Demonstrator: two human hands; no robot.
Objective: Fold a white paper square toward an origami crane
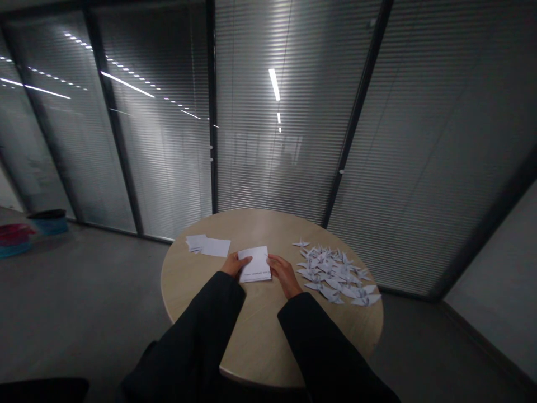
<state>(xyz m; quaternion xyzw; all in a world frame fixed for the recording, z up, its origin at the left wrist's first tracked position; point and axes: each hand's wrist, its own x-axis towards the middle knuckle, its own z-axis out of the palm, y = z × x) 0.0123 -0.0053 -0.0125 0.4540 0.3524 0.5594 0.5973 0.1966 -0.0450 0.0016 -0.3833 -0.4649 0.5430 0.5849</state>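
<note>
Two hands at one round pale-wood counter (255, 226): the left hand (235, 264) lies on the left edge of a folded white paper sheet (254, 264), fingers extended, and the right hand (284, 274) rests against its right edge; whether either grips it cannot be told. The sheet sits between them, near the counter's middle. Left of it, a small stack of white paper squares (196, 243) lies just beside a single white paper square (216, 247). Right of the right hand spreads a loose heap of white origami paper cranes (335, 274). Both arms wear long black sleeves (188, 330). Behind stands a glass partition with grey slatted blinds (272, 140).
</note>
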